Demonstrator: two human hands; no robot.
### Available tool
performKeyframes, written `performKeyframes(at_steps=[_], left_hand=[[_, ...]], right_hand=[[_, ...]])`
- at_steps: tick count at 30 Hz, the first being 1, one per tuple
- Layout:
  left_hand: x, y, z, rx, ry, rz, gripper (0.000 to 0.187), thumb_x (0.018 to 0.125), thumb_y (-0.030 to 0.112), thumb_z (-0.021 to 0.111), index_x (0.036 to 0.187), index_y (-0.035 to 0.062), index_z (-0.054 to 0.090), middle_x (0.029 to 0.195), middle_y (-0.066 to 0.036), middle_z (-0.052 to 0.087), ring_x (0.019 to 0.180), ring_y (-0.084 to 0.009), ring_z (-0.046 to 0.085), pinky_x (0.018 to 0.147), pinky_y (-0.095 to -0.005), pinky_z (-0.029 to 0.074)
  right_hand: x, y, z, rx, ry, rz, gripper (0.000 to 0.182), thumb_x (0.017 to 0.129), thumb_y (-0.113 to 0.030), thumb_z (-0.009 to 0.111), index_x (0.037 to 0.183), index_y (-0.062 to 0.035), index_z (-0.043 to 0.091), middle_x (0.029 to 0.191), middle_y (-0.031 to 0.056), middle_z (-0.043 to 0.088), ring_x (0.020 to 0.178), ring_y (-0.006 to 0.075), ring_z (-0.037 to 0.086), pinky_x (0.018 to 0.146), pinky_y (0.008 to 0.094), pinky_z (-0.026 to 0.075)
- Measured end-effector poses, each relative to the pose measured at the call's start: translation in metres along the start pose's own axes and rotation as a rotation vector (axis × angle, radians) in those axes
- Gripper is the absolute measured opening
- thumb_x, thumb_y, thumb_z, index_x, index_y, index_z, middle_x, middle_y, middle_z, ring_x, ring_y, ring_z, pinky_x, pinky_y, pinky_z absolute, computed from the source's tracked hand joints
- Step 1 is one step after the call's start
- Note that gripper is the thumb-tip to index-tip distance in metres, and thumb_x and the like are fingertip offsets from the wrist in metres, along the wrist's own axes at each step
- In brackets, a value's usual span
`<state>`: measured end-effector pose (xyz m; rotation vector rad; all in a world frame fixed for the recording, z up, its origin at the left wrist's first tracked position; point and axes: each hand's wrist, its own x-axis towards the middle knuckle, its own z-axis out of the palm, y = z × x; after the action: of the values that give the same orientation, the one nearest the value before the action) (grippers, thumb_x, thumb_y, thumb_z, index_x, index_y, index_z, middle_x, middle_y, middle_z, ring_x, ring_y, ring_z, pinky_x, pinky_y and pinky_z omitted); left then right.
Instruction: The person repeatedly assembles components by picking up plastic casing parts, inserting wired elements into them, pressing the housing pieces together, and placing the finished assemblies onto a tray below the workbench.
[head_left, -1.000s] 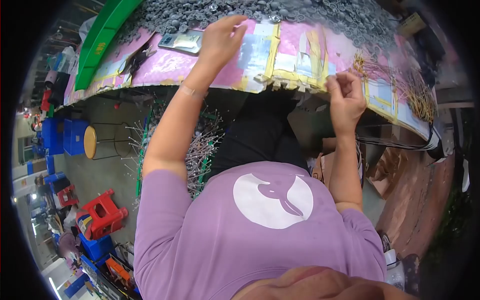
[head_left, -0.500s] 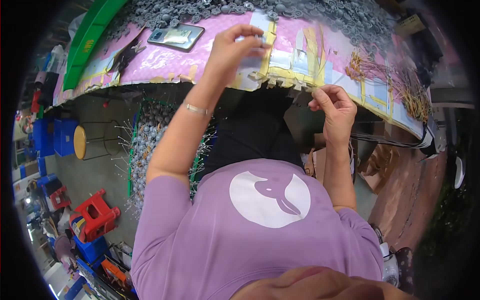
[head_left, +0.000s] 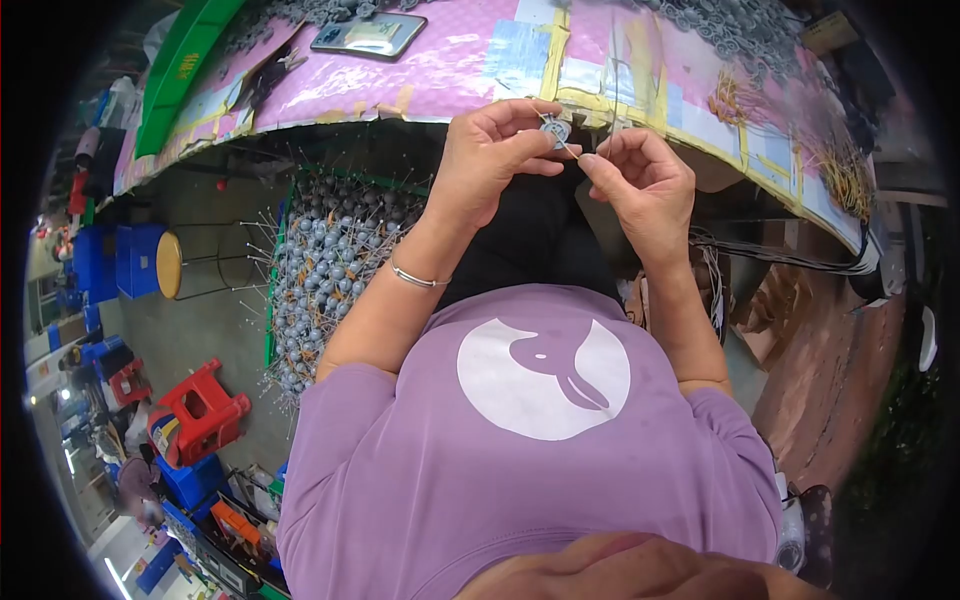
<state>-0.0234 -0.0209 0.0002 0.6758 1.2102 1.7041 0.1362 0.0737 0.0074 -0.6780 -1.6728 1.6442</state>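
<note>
My left hand [head_left: 482, 158] pinches a small round grey part [head_left: 555, 130] between thumb and fingertips, just over the table's front edge. Close beside it on the right, my right hand [head_left: 648, 190] is closed on a thin yellowish strand [head_left: 571, 150] that reaches the grey part. Whether the strand passes through the part is too small to tell. On the pink-covered table [head_left: 450, 75], heaps of similar grey parts [head_left: 735, 35] lie at the back.
A phone [head_left: 368, 35] and a green tray [head_left: 180, 75] are at the table's left. Yellowish strands [head_left: 845, 190] lie at its right end. Below left stands a crate of grey pieces [head_left: 325, 260] with protruding wires, near a round stool [head_left: 170, 265] and a red stool [head_left: 200, 412].
My left hand has come down and right from over the table, and the grey part now shows in it. My right hand has moved slightly left and up, bringing both hands close together.
</note>
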Motion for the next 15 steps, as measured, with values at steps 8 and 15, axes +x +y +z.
performKeyframes(at_steps=[8, 15], left_hand=[[-0.005, 0.003, 0.001, 0.062, 0.076, -0.005, 0.031, 0.092, 0.0, 0.06, 0.122, -0.0092, 0.062, 0.105, -0.02, 0.071, 0.088, -0.0266, 0.075, 0.07, -0.0281, 0.064], [-0.008, 0.001, 0.005, -0.041, -0.019, -0.075, 0.028, 0.095, 0.001, 0.057, 0.119, -0.0107, 0.063, 0.103, -0.022, 0.071, 0.078, -0.0267, 0.075, 0.064, -0.0279, 0.064]], right_hand=[[-0.007, 0.013, 0.006, -0.086, -0.042, 0.042, 0.012, 0.087, -0.004, 0.075, 0.087, -0.0009, 0.063, 0.074, 0.0016, 0.068, 0.065, 0.005, 0.063, 0.059, 0.0201, 0.051], [-0.005, 0.044, -0.009, -0.525, -0.046, -0.39, 0.011, 0.089, -0.003, 0.072, 0.099, 0.0003, 0.069, 0.093, 0.008, 0.073, 0.08, 0.0132, 0.07, 0.068, 0.0281, 0.056]])
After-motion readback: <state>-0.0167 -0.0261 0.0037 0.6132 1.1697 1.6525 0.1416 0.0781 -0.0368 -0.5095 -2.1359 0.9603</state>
